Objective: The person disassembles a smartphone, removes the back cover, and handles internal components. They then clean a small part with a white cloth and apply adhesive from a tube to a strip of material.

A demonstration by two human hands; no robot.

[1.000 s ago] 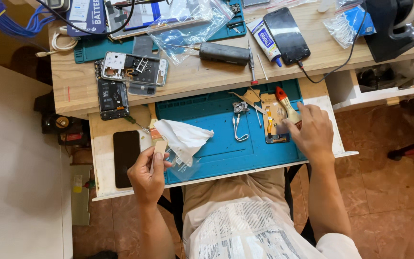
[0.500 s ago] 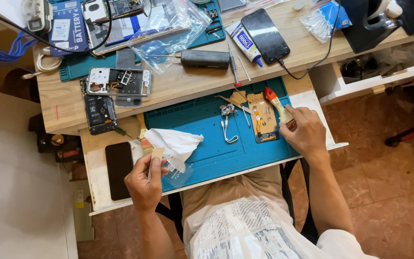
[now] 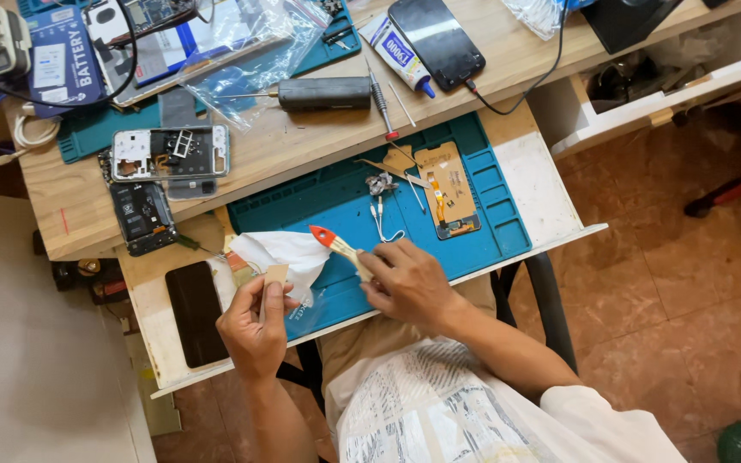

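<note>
Right hand moved left from the mat's right side, brush now at the cloth. One brush, one cloth. Left hand pinches a small tan piece; right grips the brush.

Place: phone repair workshop | Signs: blue work mat on a wooden bench | opened phones with bare circuit boards | screwdriver, glue tube, battery box | tiled floor

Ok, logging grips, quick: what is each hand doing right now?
Left hand: closed on a small tan piece by the white cloth.
Right hand: closed on a brush.
</note>
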